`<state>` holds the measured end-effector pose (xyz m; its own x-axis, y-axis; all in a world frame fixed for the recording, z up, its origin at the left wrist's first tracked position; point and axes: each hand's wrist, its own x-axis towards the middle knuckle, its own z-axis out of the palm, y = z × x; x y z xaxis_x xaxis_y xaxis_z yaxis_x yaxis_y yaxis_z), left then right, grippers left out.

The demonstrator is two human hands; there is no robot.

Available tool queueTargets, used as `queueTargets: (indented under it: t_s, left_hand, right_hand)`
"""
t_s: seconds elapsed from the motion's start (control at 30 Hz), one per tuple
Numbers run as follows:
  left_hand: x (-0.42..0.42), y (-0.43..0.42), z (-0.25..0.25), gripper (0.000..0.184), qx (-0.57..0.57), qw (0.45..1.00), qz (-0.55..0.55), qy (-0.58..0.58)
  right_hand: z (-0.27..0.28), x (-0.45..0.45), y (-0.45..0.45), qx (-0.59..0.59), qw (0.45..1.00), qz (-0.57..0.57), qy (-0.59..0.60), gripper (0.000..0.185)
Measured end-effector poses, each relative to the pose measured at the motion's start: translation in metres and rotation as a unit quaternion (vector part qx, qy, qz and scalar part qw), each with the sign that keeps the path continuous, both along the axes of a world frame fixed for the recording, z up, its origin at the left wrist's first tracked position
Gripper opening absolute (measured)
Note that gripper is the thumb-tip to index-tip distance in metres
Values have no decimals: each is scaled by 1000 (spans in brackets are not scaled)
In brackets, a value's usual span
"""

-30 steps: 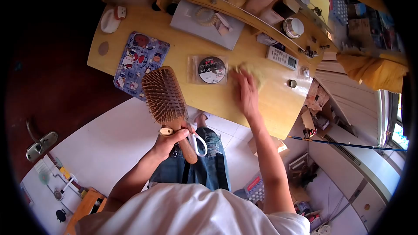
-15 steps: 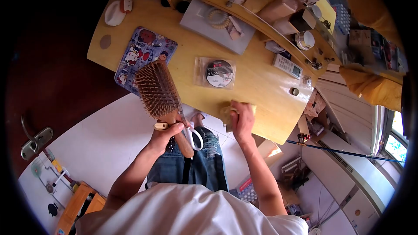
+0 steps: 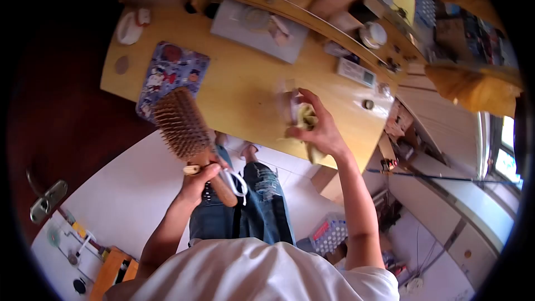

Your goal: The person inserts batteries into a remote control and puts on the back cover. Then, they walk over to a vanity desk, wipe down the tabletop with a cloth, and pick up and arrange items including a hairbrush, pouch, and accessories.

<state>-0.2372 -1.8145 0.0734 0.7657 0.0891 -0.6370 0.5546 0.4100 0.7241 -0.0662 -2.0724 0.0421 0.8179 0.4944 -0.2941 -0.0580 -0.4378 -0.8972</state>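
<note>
My left hand (image 3: 199,183) is closed round the wooden handle of a paddle hairbrush (image 3: 181,122), bristles up. Held along with it are white-handled scissors (image 3: 241,185) and a small pale wooden piece (image 3: 191,170) whose kind I cannot make out. Above the desk's front edge, my right hand (image 3: 323,131) has a crumpled yellow cloth (image 3: 306,116) against the palm. Between its thumb and fingers stands a clear flat packet (image 3: 288,100) with a round spool, tilted up and smeared by motion.
On the yellow desk (image 3: 239,95) lie a cartoon-print mat (image 3: 192,69), a grey flat box (image 3: 228,21), a white remote (image 3: 355,72) and a small round cap (image 3: 368,104). Bottles and jars line a raised shelf (image 3: 329,28). A fishing rod (image 3: 446,177) extends at the right.
My right hand has moved up and taken hold of the clear packet, which lay flat on the desk. The cloth stays in that hand. My left hand has shifted slightly left with the hairbrush.
</note>
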Motion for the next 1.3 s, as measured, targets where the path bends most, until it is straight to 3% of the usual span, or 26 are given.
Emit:
queueTargets:
  t_s: [0.03,0.1,0.17,0.2,0.33,0.43,0.53,0.63,0.7,0.77,0.83,0.9,1.3]
  left_hand:
    - [-2,1,-3,22,7,1000,-9,-2]
    - [-2,-1,-5,26,2,1000,1,22]
    - [2,-3,-4,26,6,1000,-8,26]
    - [3,-4,-5,25,-7,1000,-6,20]
    - [5,-11,-3,25,-15,999,-26,21]
    - [7,-16,-3,20,-35,999,-29,19]
    - [8,-21,0,24,-32,999,-37,18]
    - [6,-19,0,24,-40,998,-46,12]
    - [5,-19,-1,24,-34,998,-45,24]
    - [6,-20,0,23,-24,998,-47,35]
    - [8,-23,3,22,-32,998,-36,39]
    - [8,-24,3,22,-39,998,-31,38]
    - [2,-21,1,22,-50,997,-34,44]
  right_hand:
    - [20,-7,-17,94,965,-101,221,67]
    - [-45,-38,-86,346,820,-198,412,51]
    - [-63,-65,-122,449,735,-308,405,38]
    - [-56,-68,-123,403,764,-330,382,34]
    - [-43,-75,-131,372,787,-360,335,33]
    - [-30,-65,-121,185,821,-446,306,29]
    - [-26,-61,-109,109,835,-471,263,29]
    - [6,-65,-100,-150,889,-432,-21,30]
    - [24,-65,-106,-331,845,-320,-273,35]
    - [22,-63,-119,-408,784,-217,-414,33]
    - [1,-70,-135,-430,796,-131,-405,32]
    - [-12,-82,-138,-429,799,-117,-404,33]
    - [-23,-70,-129,-427,839,-205,-268,53]
